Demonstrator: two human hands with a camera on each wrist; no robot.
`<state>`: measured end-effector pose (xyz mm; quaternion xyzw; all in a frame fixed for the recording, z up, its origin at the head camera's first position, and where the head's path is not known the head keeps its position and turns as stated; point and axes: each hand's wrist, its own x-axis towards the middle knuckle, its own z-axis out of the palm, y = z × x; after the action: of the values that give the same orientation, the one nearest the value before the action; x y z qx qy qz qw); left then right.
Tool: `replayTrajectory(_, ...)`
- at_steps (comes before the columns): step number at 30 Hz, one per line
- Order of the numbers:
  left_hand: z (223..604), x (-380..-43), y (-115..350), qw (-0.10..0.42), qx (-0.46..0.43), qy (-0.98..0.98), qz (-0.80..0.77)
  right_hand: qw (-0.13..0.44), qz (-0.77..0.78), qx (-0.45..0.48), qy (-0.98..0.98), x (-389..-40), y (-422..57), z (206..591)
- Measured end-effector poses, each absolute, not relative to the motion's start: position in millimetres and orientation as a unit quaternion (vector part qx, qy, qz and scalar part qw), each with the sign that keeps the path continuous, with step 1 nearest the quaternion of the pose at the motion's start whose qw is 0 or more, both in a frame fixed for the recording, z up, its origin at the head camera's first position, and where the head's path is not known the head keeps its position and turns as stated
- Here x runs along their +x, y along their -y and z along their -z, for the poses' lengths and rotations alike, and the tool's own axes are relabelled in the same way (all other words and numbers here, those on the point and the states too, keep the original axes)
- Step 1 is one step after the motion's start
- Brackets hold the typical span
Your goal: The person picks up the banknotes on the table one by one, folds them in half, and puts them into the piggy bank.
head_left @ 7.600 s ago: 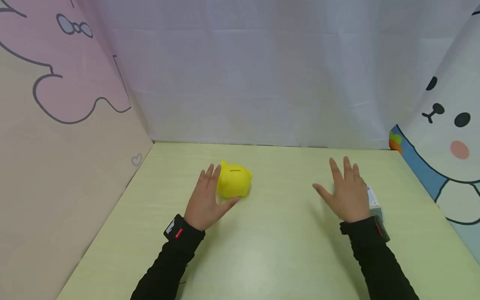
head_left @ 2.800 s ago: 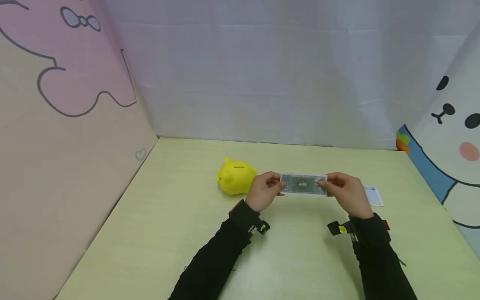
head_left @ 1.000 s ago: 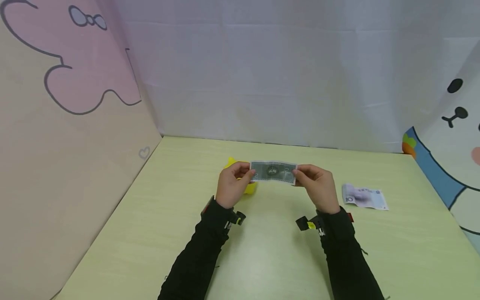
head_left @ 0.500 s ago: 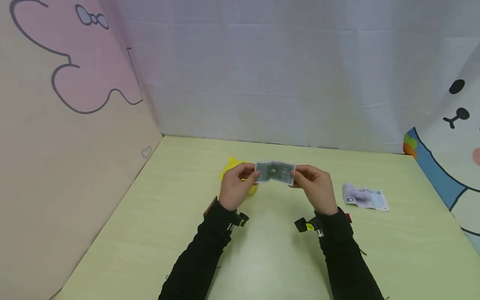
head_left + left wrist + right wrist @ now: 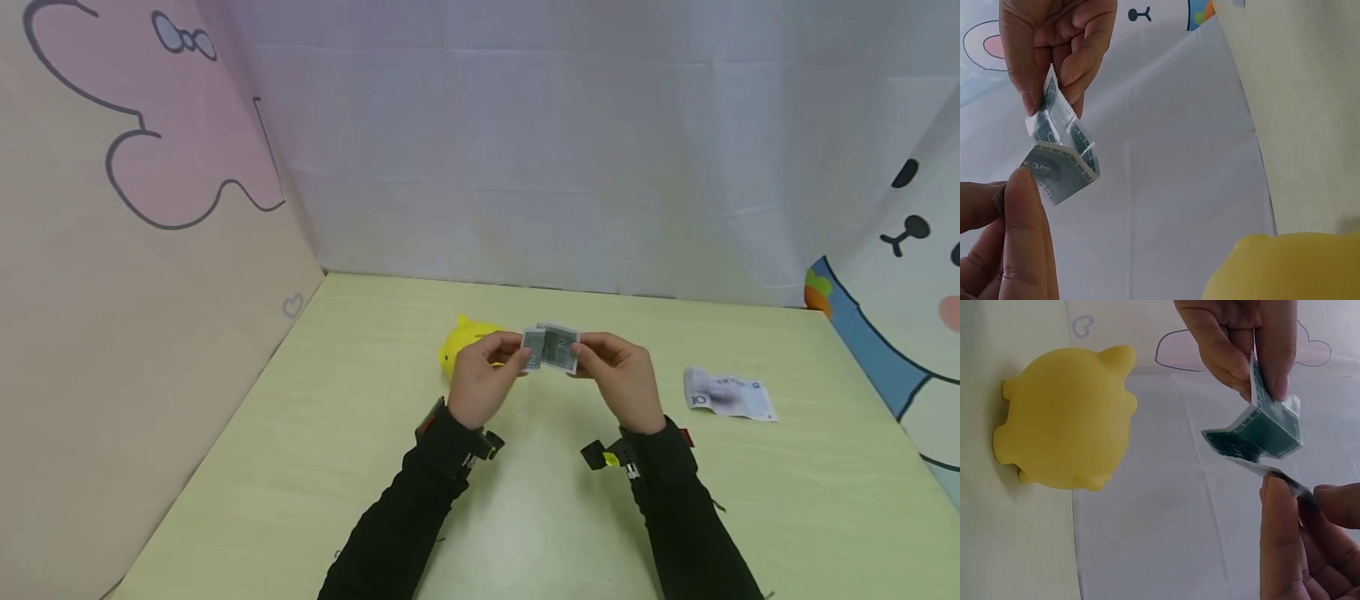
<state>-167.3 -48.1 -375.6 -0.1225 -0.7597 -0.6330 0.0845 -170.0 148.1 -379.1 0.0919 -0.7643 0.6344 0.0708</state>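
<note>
A green banknote (image 5: 559, 347) marked "2" is pinched at its two ends above the table. My left hand (image 5: 483, 383) pinches the left end between thumb and fingers. The other end is pinched by my right hand (image 5: 626, 379). Seen by the right wrist camera, the note (image 5: 1272, 428) is bent into zigzag folds between the hands, its middle pushed out. Just behind my left hand stands a yellow piggy bank (image 5: 457, 343), partly covered by that hand in the head view. Its slotted body (image 5: 1066, 419) shows more fully in the right wrist view.
A purple banknote (image 5: 731, 394) marked "10" lies on the pale table (image 5: 795, 492) to the right of my right hand, its left end curled. A white cloth (image 5: 525, 167) hangs behind the table. Printed panels stand on both sides.
Both hands began apart with none of the note held, then stretched it flat. Over the last second they have moved closer together, and the note has gone from nearly flat to folded.
</note>
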Motion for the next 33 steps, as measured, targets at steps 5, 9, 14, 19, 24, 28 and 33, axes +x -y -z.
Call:
replayTrajectory(5, 375, -165, 45, 0.083, -0.129, 0.762, 0.629, 0.069, -0.631, 0.092, 0.768, -170, -146, 379)
replayTrajectory(9, 376, -163, 43, 0.082, -0.135, 0.762, 0.628, 0.066, -0.634, 0.095, 0.765, -169, -143, 379)
replayTrajectory(14, 376, -162, 43, 0.083, -0.144, 0.762, 0.626, 0.059, -0.631, 0.094, 0.768, -168, -140, 378)
replayTrajectory(19, 377, -162, 41, 0.083, -0.145, 0.765, 0.622, 0.055, -0.628, 0.095, 0.771, -168, -138, 378)
replayTrajectory(24, 378, -161, 39, 0.077, -0.145, 0.767, 0.62, 0.051, -0.63, 0.105, 0.767, -167, -138, 379)
replayTrajectory(28, 379, -160, 37, 0.073, -0.142, 0.772, 0.615, 0.049, -0.632, 0.114, 0.765, -166, -137, 380)
replayTrajectory(33, 381, -160, 34, 0.069, -0.14, 0.772, 0.616, 0.051, -0.637, 0.118, 0.76, -166, -136, 381)
